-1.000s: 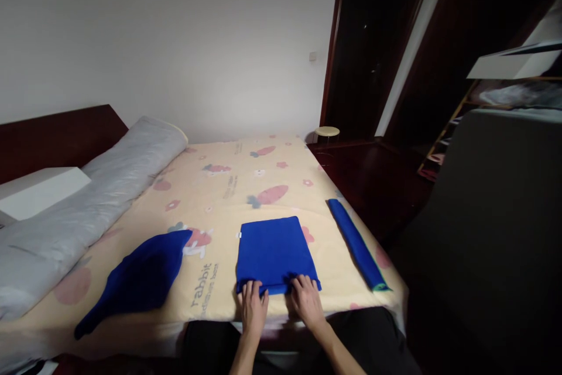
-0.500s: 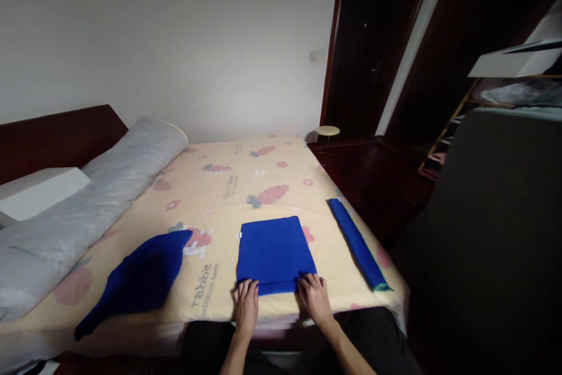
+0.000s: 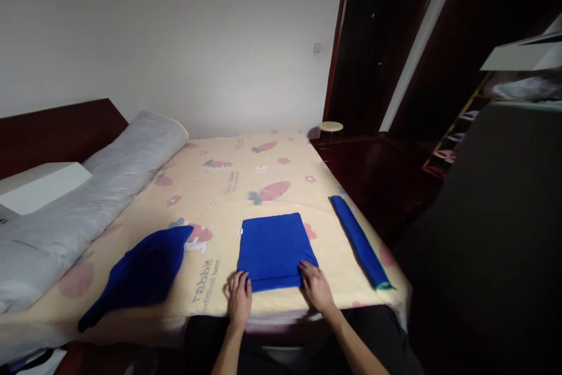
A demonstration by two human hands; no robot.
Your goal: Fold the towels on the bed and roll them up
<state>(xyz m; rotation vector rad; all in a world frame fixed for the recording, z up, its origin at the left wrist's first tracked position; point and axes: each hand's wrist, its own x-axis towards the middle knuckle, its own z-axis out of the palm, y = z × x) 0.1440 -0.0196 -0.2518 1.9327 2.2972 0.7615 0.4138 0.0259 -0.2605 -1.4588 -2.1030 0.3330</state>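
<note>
At far left, a white box [image 3: 48, 185] rests against a long grey pillow [image 3: 125, 164], with a dark red headboard [image 3: 65, 132] behind. On the bed [image 3: 228, 205], which has a yellow patterned cover, I note a loose, rumpled blue cloth [image 3: 140, 269] lying near the front edge, well apart from my hands. My left hand [image 3: 240, 298] is at the near left corner of a flat, folded blue cloth [image 3: 276, 245], fingers curled and touching it; I cannot tell whether they pinch the fabric. This cloth lies between and just beyond my hands, with a narrow fold along its near edge and a white tag at its left side. My right hand [image 3: 317, 286] has its fingertips on the near right corner, bent; the grip cannot be confirmed. Beyond the bed stands a round stool [image 3: 330, 127]. Right of my right hand, apart from it, lies a rolled blue cloth [image 3: 360, 243] with a green edge.
</note>
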